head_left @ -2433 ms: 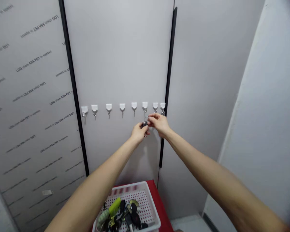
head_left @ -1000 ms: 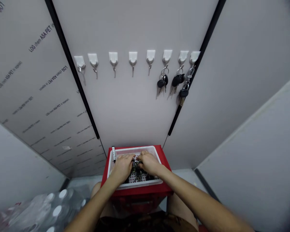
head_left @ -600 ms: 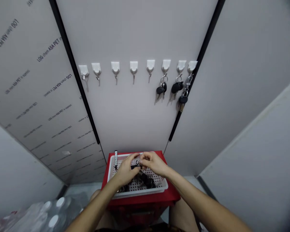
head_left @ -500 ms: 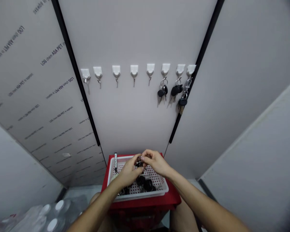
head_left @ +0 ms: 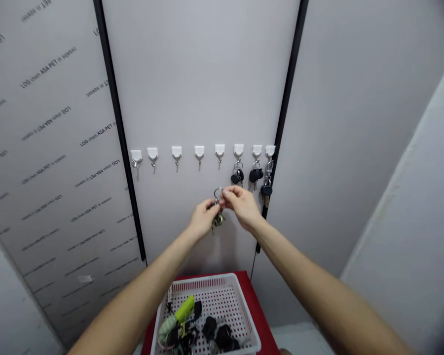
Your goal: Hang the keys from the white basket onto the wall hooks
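Note:
A bunch of keys (head_left: 217,220) on a metal ring (head_left: 218,192) is held up before the wall, below the row of hooks. My right hand (head_left: 241,204) pinches the ring from the right. My left hand (head_left: 203,217) grips the keys just under it, its fingertips partly hidden. Straight above the ring is a bare hook (head_left: 219,151). To its right, a hook (head_left: 239,150) carries a bunch of black-headed keys (head_left: 237,176). Two more bunches, black keys (head_left: 256,175) and a key on a clip (head_left: 267,190), hang at the row's right end.
Several bare hooks, one of them a white-backed hook (head_left: 176,152), run to the left. Below, a white perforated basket (head_left: 246,315) on a red surface (head_left: 257,310) holds black keys (head_left: 225,337) and a yellow-green item (head_left: 185,308). Dark strips (head_left: 120,123) edge the wall panel.
Both hands have risen from over the basket to the wall, carrying the key bunch up with them. The view has tilted upward, and the ring now stands clear above the fingers.

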The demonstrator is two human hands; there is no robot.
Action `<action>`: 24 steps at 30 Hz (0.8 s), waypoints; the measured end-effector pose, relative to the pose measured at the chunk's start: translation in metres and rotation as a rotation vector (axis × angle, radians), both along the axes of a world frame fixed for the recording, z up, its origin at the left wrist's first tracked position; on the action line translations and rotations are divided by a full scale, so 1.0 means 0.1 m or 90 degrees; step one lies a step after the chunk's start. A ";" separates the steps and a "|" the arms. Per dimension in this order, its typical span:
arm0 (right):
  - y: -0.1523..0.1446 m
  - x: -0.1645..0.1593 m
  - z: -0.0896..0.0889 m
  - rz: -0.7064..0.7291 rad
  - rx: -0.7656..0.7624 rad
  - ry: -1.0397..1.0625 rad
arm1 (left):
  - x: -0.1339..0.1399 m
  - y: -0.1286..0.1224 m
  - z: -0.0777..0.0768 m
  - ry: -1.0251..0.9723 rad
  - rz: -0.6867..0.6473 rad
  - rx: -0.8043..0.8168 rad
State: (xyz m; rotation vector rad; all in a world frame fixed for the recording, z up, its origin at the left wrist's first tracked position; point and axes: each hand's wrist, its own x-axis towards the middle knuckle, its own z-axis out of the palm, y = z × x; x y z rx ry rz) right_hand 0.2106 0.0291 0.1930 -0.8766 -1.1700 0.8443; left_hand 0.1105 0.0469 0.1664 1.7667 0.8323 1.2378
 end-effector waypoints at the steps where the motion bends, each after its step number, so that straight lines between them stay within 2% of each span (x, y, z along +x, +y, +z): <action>1: 0.06 -0.01 0.14 -0.018 0.024 0.008 | 0.03 0.06 0.15 -0.022 0.010 0.005; 3: 0.18 -0.02 0.36 -0.048 0.061 0.016 | 0.07 0.18 0.38 -0.058 0.040 0.025; 6: 0.33 -0.03 0.56 -0.098 0.088 0.013 | 0.13 0.35 0.57 -0.044 0.108 0.067; 10: 0.48 -0.03 0.57 -0.170 0.053 -0.004 | 0.18 0.50 0.61 0.067 0.178 0.107; 14: 0.55 0.02 0.50 -0.203 0.067 -0.068 | 0.18 0.52 0.52 0.109 0.182 0.131; 17: 0.50 0.06 0.33 -0.255 0.157 -0.126 | 0.09 0.46 0.26 0.079 0.163 0.108; 19: 0.39 0.07 0.07 -0.296 0.204 -0.167 | -0.04 0.37 -0.05 0.057 0.125 0.067; 20: 0.30 0.06 -0.12 -0.296 0.204 -0.196 | -0.13 0.31 -0.25 0.059 0.105 0.045; 22: 0.07 0.00 -0.59 -0.223 0.150 -0.285 | -0.32 0.15 -0.68 0.097 0.079 0.013; 24: -0.17 -0.10 -1.12 -0.021 0.047 -0.426 | -0.53 -0.04 -1.08 0.165 0.070 -0.013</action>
